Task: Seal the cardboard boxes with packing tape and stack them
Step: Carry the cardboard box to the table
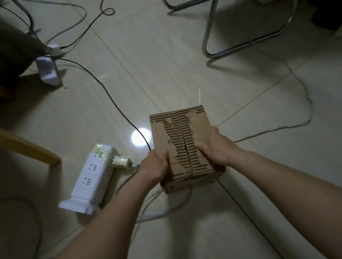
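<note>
Cardboard box (pixel 184 145) between left hand (pixel 154 168) and right hand (pixel 215 147); flaps closed

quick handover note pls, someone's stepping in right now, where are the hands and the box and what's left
Left hand: grips the near left edge of the cardboard box, thumb on top.
Right hand: grips the near right side of the box, thumb on the top flap.
Box: held in both hands above the tiled floor, flaps closed, the centre seam showing with torn, exposed corrugation on both sides and no fresh tape visible.
Nearby: a white power strip on the floor to the left, cables around it.
Done: flaps folded shut.
Left: tape the seam, then stack. No tape roll and no other box in view.
</note>
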Demonstrator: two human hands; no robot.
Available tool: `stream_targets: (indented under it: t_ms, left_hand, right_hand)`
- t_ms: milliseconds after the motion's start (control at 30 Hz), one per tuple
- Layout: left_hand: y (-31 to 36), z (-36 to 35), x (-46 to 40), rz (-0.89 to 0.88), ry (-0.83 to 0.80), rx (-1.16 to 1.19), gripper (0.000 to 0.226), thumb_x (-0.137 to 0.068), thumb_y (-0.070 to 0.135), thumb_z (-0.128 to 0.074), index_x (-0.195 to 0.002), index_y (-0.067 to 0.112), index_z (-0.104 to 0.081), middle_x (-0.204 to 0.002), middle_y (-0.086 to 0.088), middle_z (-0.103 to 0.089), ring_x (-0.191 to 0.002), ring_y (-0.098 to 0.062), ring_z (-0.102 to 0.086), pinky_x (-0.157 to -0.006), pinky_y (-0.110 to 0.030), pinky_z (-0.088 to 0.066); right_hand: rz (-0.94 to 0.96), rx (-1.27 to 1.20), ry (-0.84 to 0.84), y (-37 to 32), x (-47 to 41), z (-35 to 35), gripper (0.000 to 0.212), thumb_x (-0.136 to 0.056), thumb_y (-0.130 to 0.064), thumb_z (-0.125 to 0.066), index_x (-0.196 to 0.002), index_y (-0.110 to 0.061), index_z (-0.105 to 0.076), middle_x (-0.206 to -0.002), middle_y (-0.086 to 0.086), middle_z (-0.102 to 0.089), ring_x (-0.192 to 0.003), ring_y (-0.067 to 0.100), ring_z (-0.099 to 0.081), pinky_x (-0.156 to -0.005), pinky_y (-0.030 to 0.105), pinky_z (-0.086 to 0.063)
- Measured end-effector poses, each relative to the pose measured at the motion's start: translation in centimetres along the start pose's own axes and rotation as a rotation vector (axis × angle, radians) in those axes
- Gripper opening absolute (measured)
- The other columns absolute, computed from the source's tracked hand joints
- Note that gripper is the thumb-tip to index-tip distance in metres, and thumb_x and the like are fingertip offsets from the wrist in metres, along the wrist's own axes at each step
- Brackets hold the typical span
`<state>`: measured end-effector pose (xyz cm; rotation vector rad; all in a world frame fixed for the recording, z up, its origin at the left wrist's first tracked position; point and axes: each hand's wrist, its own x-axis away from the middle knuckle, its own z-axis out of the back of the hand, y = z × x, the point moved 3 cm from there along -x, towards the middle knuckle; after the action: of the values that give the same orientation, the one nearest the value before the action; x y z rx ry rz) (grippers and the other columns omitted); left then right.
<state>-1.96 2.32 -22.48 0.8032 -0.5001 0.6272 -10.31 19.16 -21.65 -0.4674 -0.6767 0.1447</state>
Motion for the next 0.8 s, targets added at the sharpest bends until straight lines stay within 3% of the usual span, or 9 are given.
stream_targets:
  t_ms: [167, 300, 567, 667, 800]
  left_hand:
    - [1.7, 1.0, 1.1, -0.010, 0.053, 0.134, 0.044, -0.103, 0.037, -0.031, -0.120, 0.003, -0.052, -0.119, -0.014, -0.060, -0.105, -0.029, -0.057, -0.089, -0.036, -0.048]
    - [5.3, 4.4, 4.9, -0.029, 0.095, 0.192, 0.038, -0.104, 0.032, -0.029, -0.125, 0.004, -0.045, -0.119, -0.011, -0.055, -0.110, -0.028, -0.054, -0.093, -0.036, -0.046]
    - [13.6, 16.6, 16.3, -0.060, 0.186, 0.171, 0.042, -0.104, 0.032, -0.028, -0.129, 0.003, -0.046, -0.127, -0.017, -0.055, -0.106, -0.029, -0.051, -0.080, -0.030, -0.038]
    - [17.5, 21.7, 21.1, -0.081, 0.208, 0.174, 0.040, -0.103, 0.031, -0.028, -0.123, 0.003, -0.049, -0.124, -0.017, -0.058, -0.110, -0.033, -0.054, -0.090, -0.037, -0.045]
    - [23.3, 28.8, 28.3, -0.084, 0.219, 0.183, 0.043, -0.103, 0.036, -0.029, -0.123, 0.004, -0.049, -0.121, -0.017, -0.058, -0.110, -0.034, -0.054, -0.095, -0.041, -0.045]
  right_hand:
    - [-0.001, -0.014, 0.029, -1.5, 0.9, 1.4, 0.056, -0.098, -0.043, -0.042, -0.132, -0.002, -0.025, -0.132, 0.019, -0.050, -0.115, 0.036, -0.052, -0.083, 0.036, -0.041]
    - [0.001, -0.066, 0.058, -4.1, 3.8, 5.3, 0.055, -0.098, -0.043, -0.041, -0.132, -0.003, -0.023, -0.136, 0.019, -0.044, -0.119, 0.037, -0.049, -0.089, 0.039, -0.041]
    - [0.041, -0.117, 0.085, -13.9, 14.7, 18.6, 0.051, -0.098, -0.043, -0.040, -0.130, -0.007, -0.024, -0.131, 0.015, -0.046, -0.113, 0.034, -0.051, -0.084, 0.036, -0.040]
    - [0.039, -0.147, 0.104, -17.7, 19.3, 24.1, 0.053, -0.096, -0.044, -0.041, -0.132, -0.010, -0.022, -0.133, 0.015, -0.046, -0.115, 0.035, -0.051, -0.096, 0.044, -0.043]
    - [0.041, -0.186, 0.145, -23.0, 26.1, 32.0, 0.052, -0.096, -0.043, -0.040, -0.132, -0.011, -0.023, -0.133, 0.013, -0.047, -0.114, 0.034, -0.052, -0.096, 0.046, -0.043]
